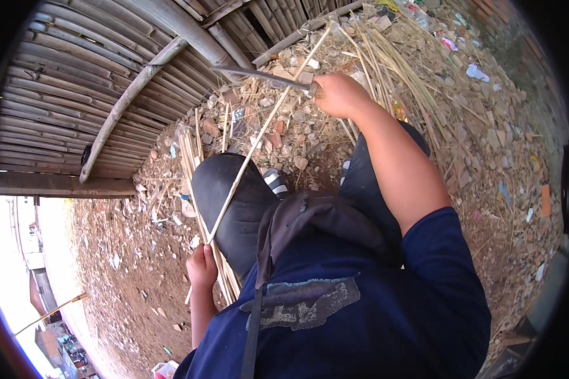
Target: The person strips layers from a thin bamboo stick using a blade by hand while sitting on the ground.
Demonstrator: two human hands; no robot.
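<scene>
Strip (251, 151) slants over person's L leg (216, 177), lower end gripped in L hand (202, 266). R hand (341, 95) clenched round handle of knife (265, 76); blade crosses strip nr far end, can't tell if touching. Bundle (186, 148) beside L leg; more stalks (398, 63) on ground (126, 252), upper R.

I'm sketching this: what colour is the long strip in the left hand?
The strip is pale straw-yellow, seen best in the head view.

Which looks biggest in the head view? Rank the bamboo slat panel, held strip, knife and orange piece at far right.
1. Bamboo slat panel, by far
2. Held strip, long but thin
3. Knife, clearly shorter
4. Orange piece
</scene>
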